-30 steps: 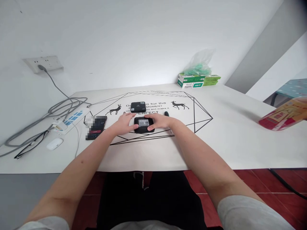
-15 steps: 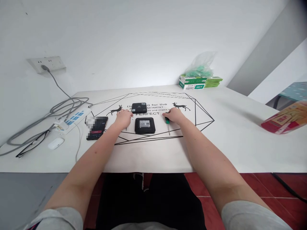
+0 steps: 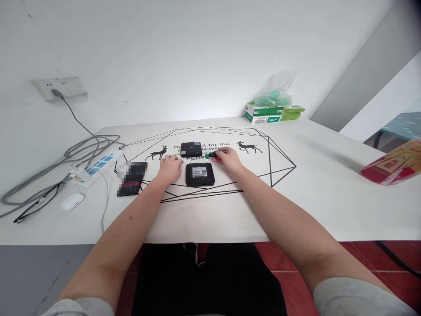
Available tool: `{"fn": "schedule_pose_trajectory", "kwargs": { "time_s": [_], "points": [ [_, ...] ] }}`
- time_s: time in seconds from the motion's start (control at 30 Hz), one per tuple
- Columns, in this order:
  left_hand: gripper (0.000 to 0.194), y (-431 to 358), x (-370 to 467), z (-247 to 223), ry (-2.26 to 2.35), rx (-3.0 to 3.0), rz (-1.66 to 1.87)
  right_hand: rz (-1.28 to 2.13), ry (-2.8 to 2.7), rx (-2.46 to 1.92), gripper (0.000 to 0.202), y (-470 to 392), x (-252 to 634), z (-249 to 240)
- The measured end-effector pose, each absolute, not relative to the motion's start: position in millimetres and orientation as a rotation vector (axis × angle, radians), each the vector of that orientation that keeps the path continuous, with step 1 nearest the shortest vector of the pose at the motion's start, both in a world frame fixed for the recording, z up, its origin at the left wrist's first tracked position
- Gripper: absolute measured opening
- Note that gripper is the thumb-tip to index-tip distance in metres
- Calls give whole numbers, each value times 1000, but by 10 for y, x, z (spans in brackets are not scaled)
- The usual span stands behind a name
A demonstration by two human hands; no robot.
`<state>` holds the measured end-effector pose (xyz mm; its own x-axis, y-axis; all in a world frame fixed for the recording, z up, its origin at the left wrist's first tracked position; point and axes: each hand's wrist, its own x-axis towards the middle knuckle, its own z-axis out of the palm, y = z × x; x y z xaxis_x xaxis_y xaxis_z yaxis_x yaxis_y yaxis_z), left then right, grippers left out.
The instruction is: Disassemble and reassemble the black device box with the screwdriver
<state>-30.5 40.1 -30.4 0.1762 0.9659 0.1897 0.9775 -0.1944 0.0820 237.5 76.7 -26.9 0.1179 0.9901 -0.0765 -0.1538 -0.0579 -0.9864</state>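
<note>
Soft light left the white wall [image 3: 184, 57] and surface [image 3: 329, 202] bright, shadows faint. Wide-angle distortion stretched the edges, the upper right corner was dark, and pixelation masked part of the smartphone [image 3: 140, 176].

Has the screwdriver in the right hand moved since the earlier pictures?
Yes: the screwdriver, now in the right hand, has moved left, away from the rightmost printed deer, and turned sideways.
</note>
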Motion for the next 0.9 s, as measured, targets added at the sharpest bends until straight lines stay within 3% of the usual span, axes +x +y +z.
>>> {"fn": "schedule_pose_trajectory", "kwargs": {
  "time_s": [0.37,0.9],
  "points": [
    [29,390,-278,-293,-2018,-2290,-316,1377,-1039,-1161,24,741,2303,-319],
    [37,393,-285,-331,-2007,-2317,-346,1410,-1012,-1112,24,756,2313,-322]
  ]
}}
